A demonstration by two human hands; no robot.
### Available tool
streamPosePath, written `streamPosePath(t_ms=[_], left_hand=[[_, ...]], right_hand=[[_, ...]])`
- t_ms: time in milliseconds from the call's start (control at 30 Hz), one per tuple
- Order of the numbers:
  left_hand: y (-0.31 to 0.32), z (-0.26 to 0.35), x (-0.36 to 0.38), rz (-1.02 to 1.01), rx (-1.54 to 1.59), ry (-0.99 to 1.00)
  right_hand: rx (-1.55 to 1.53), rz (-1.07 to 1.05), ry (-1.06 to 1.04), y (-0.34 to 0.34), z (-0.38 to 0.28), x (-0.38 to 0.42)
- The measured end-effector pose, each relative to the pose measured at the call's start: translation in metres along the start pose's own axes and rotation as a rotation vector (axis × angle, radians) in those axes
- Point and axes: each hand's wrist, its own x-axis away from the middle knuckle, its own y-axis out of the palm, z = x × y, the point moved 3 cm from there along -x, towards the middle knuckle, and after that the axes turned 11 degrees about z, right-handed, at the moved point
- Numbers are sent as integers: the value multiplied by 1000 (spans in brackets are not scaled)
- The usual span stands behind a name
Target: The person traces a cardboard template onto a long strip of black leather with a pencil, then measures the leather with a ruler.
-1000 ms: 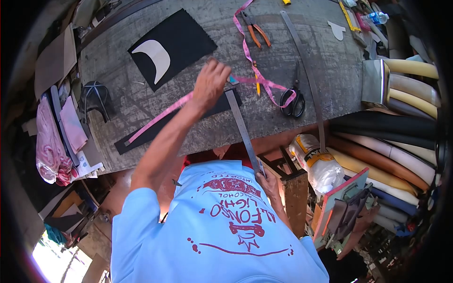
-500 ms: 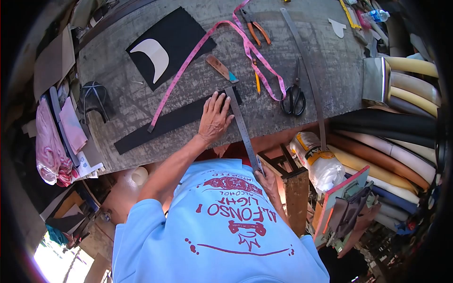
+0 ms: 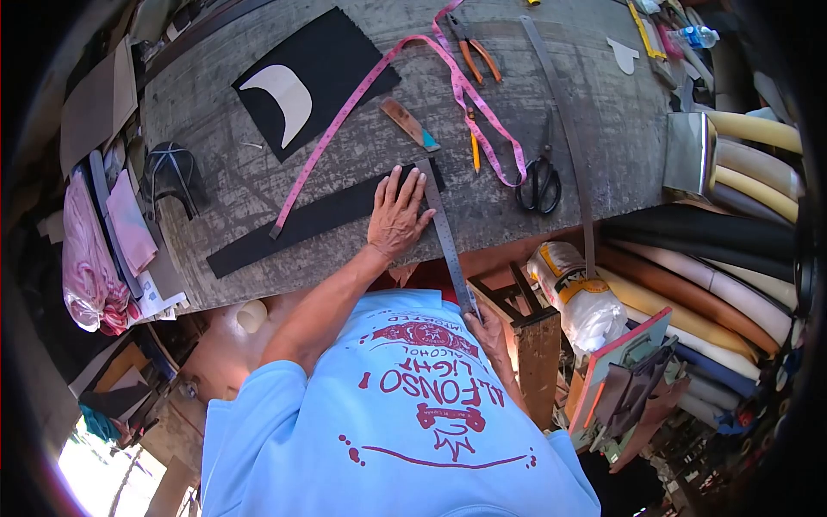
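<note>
A long black strip (image 3: 301,229) of leather-like material lies slantwise along the near side of the worktable. My left hand (image 3: 399,211) lies flat near its right end, fingers stretched out and pressing down. Beside the fingertips, a metal ruler (image 3: 447,233) crosses the strip and runs past the table edge towards my body. My right hand (image 3: 488,327) is closed around the ruler's near end, close to my shirt. Something slim and silvery shows at those fingers, too small to name. A pink measuring tape (image 3: 345,112) loops over the table, one end touching the strip.
Black scissors (image 3: 540,183), a yellow pencil (image 3: 475,152), orange-handled pliers (image 3: 479,59) and a flat blade-like tool (image 3: 408,124) lie beyond the strip. A white crescent (image 3: 295,96) rests on a black sheet (image 3: 345,43). Material rolls (image 3: 698,284) crowd the right side.
The ruler's far end and my left hand have shifted slightly right, so the ruler sits closer to the strip's right end. My right hand stays about where it was. The view shifted slightly.
</note>
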Motion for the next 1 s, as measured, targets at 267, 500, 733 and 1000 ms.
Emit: streamPosePath(t_ms=[267, 500, 733, 1000], left_hand=[[-3, -1, -1, -7, 10, -12], [-2, -1, -2, -21, 12, -28], [-1, -2, -1, -2, -5, -13], [-2, -3, -2, 33, 23, -22]], right_hand=[[105, 120, -164, -11, -5, -6], [370, 674, -688, -100, -149, -120], [573, 614, -939, -91, -269, -276], [547, 374, -1098, 61, -326, -240]])
